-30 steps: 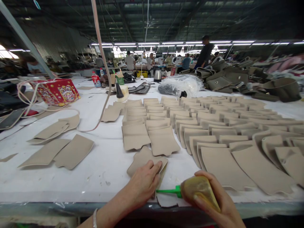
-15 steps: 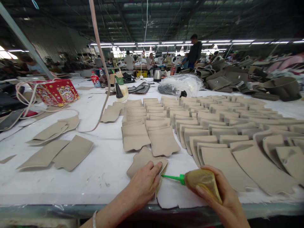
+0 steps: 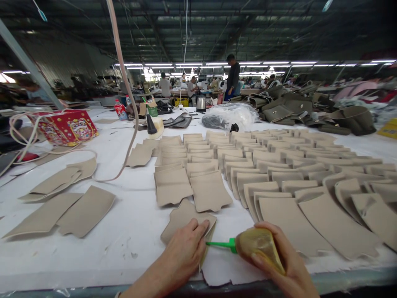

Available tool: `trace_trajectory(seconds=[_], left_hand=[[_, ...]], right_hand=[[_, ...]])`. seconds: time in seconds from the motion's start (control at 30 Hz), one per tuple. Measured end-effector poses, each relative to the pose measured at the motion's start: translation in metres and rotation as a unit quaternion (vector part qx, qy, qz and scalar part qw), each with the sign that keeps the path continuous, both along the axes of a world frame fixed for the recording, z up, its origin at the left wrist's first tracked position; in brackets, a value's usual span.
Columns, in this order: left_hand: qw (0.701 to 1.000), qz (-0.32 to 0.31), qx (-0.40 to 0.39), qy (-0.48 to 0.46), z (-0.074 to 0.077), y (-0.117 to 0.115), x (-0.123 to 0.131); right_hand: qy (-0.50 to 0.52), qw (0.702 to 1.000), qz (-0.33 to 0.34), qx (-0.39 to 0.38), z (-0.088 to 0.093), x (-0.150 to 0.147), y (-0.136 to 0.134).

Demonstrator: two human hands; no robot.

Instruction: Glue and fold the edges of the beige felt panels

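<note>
Near the front of the table, my left hand (image 3: 186, 248) grips a beige leather-like piece (image 3: 180, 219), its fingers closed over the right edge, where a thin layer stands apart. My right hand (image 3: 290, 260) is wrapped around a squeeze bottle (image 3: 256, 248) of yellowish-brown liquid, probably glue. Its long green nozzle (image 3: 220, 244) points left, and the tip meets the piece's edge beside my left fingers. My left fingertips partly cover that edge. Just beyond lie two flat beige pieces (image 3: 211, 188) at the front of a stack.
Many folded beige pieces (image 3: 269, 198) stand in overlapping rows to the right. Loose pieces (image 3: 88, 211) lie at left, near a hanging hose (image 3: 132, 103) and a red patterned box (image 3: 66, 126). Farther back are a plastic bag (image 3: 235, 116), a kettle (image 3: 201, 104) and dark bags (image 3: 285, 109). People work beyond.
The camera view has shifted, so the table and hands sit lower in the picture. The nozzle tip has slid slightly along the piece's edge toward me. Both hands keep their holds.
</note>
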State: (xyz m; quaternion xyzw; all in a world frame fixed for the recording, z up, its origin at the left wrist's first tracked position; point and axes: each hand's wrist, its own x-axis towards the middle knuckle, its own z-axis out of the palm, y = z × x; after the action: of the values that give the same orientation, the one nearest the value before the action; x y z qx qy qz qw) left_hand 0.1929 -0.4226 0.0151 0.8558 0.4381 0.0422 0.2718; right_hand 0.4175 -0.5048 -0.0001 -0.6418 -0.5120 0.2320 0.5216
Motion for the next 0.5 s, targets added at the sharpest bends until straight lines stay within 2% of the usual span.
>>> trace_trajectory(seconds=[0.2, 0.27, 0.4, 0.47, 0.5], left_hand=[[1.000, 0.002, -0.005, -0.006, 0.000, 0.001, 0.001], [1.000, 0.007, -0.007, -0.017, 0.002, 0.000, 0.002], [0.997, 0.022, -0.010, -0.071, 0.005, -0.007, -0.003], [0.992, 0.072, 0.020, -0.100, 0.005, -0.011, -0.011], [0.986, 0.119, 0.050, -0.103, 0.003, -0.011, -0.018]], right_hand=[[-0.021, 0.999, -0.045, -0.004, -0.006, 0.005, 0.004], [0.001, 1.000, -0.018, -0.024, -0.006, 0.005, 0.001], [0.139, 0.986, 0.050, -0.078, -0.003, 0.005, -0.006], [0.240, 0.967, 0.033, -0.077, -0.003, 0.010, -0.009], [0.293, 0.953, 0.015, -0.073, -0.005, 0.014, -0.010]])
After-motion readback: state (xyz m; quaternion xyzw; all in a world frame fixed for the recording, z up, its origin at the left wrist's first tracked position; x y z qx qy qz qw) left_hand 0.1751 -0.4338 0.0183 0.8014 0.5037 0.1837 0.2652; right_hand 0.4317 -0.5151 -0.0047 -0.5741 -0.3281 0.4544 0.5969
